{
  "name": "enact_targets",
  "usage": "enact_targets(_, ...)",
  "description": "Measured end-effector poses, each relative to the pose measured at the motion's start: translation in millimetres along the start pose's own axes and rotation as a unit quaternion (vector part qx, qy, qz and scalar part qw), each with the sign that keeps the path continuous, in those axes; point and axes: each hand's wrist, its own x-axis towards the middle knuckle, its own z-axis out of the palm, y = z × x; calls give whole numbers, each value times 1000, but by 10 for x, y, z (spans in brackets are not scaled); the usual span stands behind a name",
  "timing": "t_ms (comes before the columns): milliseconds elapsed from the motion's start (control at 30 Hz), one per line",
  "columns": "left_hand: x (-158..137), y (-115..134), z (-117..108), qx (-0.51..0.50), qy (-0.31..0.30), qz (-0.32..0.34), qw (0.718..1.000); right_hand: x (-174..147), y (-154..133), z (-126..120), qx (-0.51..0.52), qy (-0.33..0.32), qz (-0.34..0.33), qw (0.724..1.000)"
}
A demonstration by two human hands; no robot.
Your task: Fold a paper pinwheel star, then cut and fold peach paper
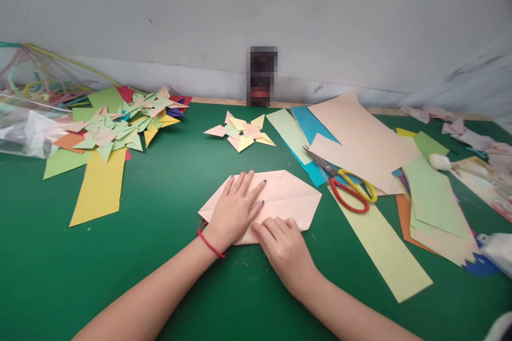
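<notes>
A pale pink sheet of paper (294,192) lies in front of me, its corners folded in and creases running across it. My left hand (238,208) rests flat on its left half, fingers stretched out and slightly spread. At the near edge my right hand (284,245) is closed, thumb and curled fingers pinching the paper there; the exact grip is partly hidden. Beyond the sheet sits a star-shaped folded paper piece (242,132) in pink, yellow and green.
Scissors (344,184) with red and yellow handles lie right, over large pink paper (360,144) and a pale yellow strip (380,245). Green strips (436,197) are stacked far right. Folded stars (116,128) and a yellow strip (100,186) are left, near a plastic bag (28,128).
</notes>
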Motion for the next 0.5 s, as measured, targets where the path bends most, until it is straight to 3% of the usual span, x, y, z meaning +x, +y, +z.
enact_targets(167, 0, -4, 1, 4, 3, 4, 1000, 30, -57, 75, 14, 11, 0, 1000)
enact_targets(500, -5, -6, 10, 7, 3, 1, 1000, 68, -133, 54, 31, -4, 74, 997)
